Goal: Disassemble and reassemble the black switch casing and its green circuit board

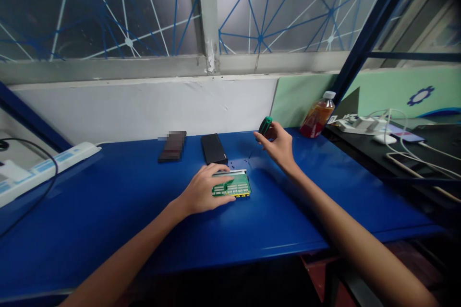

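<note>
A green circuit board [237, 186] lies on the blue tabletop, with a yellow strip along its near edge and a silvery bar along its far edge. My left hand [204, 189] grips it from the left, fingers over the far side and thumb at the near edge; its left part is hidden. In my right hand [280, 144], raised beyond the board to the right, is a screwdriver [265, 126] with a green and black handle. Its thin shaft points down toward several small dark screws [246, 159] on the table. The board and screwdriver are apart.
A black rectangular case [213, 148] lies just behind the board, with a dark flat object [173, 147], partly blurred, to its left. White power strips [50, 170] sit at the far left. A drink bottle [318, 114] stands at the back right, near cables and phones.
</note>
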